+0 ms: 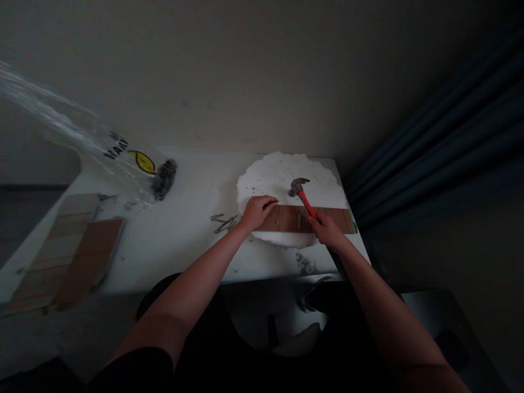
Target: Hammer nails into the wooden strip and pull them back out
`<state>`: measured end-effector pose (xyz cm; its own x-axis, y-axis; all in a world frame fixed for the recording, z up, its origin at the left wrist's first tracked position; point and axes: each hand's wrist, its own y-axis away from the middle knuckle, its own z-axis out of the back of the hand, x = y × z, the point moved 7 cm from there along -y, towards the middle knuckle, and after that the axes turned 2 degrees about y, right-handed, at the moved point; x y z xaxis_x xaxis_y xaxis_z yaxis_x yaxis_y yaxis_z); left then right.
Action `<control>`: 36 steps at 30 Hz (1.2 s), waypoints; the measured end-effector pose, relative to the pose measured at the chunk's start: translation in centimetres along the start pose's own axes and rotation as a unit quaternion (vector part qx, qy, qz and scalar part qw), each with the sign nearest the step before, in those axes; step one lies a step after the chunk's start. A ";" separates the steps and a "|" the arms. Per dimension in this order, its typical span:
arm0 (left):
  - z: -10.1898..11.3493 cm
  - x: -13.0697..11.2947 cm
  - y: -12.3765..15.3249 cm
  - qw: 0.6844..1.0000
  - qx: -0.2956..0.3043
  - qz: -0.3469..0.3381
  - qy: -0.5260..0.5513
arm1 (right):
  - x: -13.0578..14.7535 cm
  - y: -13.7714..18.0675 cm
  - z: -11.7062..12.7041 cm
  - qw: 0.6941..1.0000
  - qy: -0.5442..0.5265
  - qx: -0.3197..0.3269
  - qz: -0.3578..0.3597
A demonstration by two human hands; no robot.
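My right hand (328, 231) is wrapped round the red handle of a claw hammer (303, 197), its metal head raised over a white scalloped round mat (286, 172). Across the mat lies a flat brown wooden board (286, 219). At the board's left end is my left hand (257, 210), its fingers pinched together near the board's far edge. Whatever sits between those fingertips is too small to make out. A short narrow piece (299, 220) rests on the board near the hammer.
Several long nails or metal rods (224, 222) lie left of the mat. Further left are a clear plastic bag (143, 162) with dark contents and wooden boards (88, 262) reaching over the table's front edge. A dark curtain (434, 142) hangs at right; a wall stands behind.
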<state>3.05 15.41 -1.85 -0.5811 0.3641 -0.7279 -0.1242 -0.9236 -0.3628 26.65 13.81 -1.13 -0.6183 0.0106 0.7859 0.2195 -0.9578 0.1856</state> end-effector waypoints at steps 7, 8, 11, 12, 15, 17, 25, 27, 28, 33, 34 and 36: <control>0.0 -0.4 -0.1 1.000 0.006 -0.009 -0.024 | 2.1 2.4 0.9 0.997 -0.062 0.034 -0.004; -0.1 -0.4 -0.1 1.000 0.010 -0.009 -0.028 | 2.7 2.8 1.1 0.998 -0.053 0.036 0.011; -0.1 -0.4 -0.2 0.999 0.011 -0.010 -0.032 | 3.9 3.8 1.1 0.998 -0.010 0.051 0.043; -0.1 -0.3 -0.2 0.999 0.010 -0.008 -0.031 | 4.1 4.0 1.0 0.997 0.004 0.055 0.048; -0.2 -0.1 -0.2 1.000 0.010 0.000 -0.025 | 4.6 4.6 0.8 0.996 0.026 0.057 0.058; -0.2 0.0 -0.2 1.000 0.011 0.001 -0.020 | 4.8 4.8 0.7 0.996 0.028 0.052 0.063; -0.3 0.2 -0.2 0.999 0.017 0.007 -0.031 | 5.0 4.9 0.3 0.996 0.045 0.062 0.055; -0.3 0.2 -0.1 1.000 0.016 0.002 -0.021 | 5.2 5.1 0.4 0.996 0.031 0.059 0.054; -0.4 0.2 -0.1 1.000 0.017 0.000 -0.018 | 5.2 5.1 0.5 0.997 0.031 0.056 0.054; -0.4 0.7 -0.1 0.999 0.009 0.019 -0.028 | 4.9 5.0 0.0 0.995 0.054 0.068 0.057; -0.4 0.8 -0.1 0.999 0.009 0.024 -0.025 | 4.9 5.0 0.0 0.995 0.050 0.070 0.058; -0.5 0.8 -0.1 1.000 0.011 0.024 -0.012 | 4.8 5.0 0.0 0.995 0.035 0.068 0.057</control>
<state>3.02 15.86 -2.68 -0.6055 0.3162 -0.7304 -0.1134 -0.9426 -0.3141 24.80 9.11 3.58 -0.6328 -0.1209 0.7648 0.3887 -0.9039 0.1787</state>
